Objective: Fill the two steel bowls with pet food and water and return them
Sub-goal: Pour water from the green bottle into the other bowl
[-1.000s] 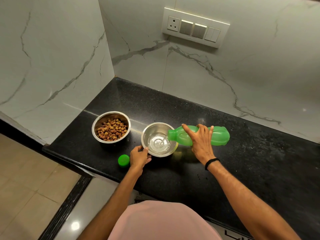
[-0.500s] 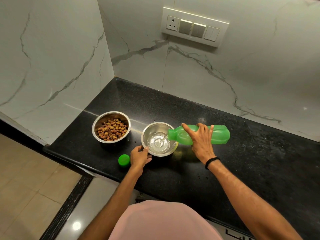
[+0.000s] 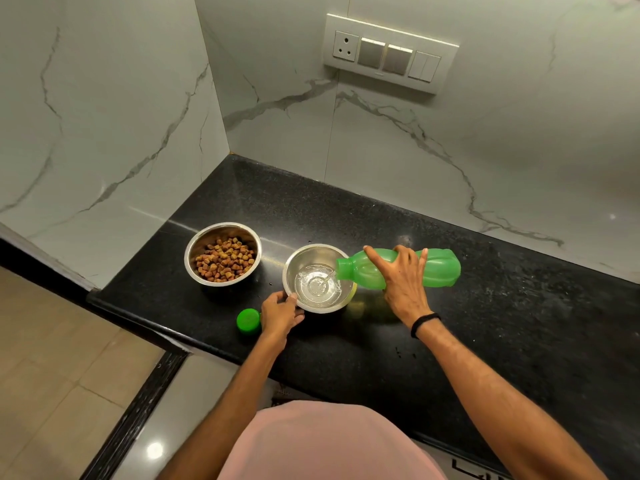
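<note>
water (image 3: 317, 287) runs from the tilted green plastic bottle (image 3: 440, 268), gripped round its middle by our right hand (image 3: 403, 285), into the round steel water bowl (image 3: 304, 256) just left of that hand. our left hand (image 3: 280, 311) pinches the bowl's near rim. we should hold the tilt shallow, mouth over the centre. the steel bowl of brown kibble (image 3: 221, 230) sits beyond the left hand. how much water the bottle holds, we cannot tell.
</note>
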